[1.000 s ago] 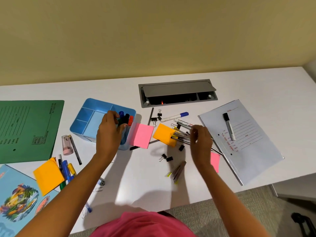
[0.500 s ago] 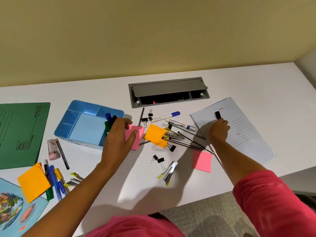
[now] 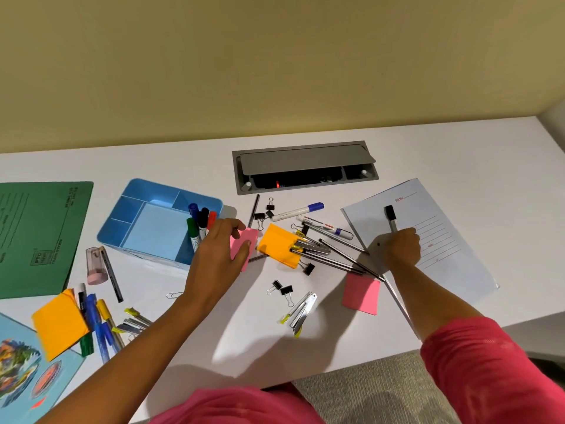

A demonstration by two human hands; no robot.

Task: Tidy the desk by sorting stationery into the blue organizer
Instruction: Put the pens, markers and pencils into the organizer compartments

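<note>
Left hand (image 3: pixel 217 255) gripping a pink sticky pad (image 3: pixel 251 237) just right of the blue organizer (image 3: pixel 153 231), right hand (image 3: pixel 402 249) clasping a black-capped marker (image 3: pixel 390 216) over the white form (image 3: pixel 452 255) at the right, four markers (image 3: pixel 200 223) standing in the organizer

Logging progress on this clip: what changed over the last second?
The right hand moved right from the pencil pile to the white sheet and gripped the black-capped marker. The left hand shifted from the blue organizer onto the pink sticky pad. Its markers stayed put.
</note>
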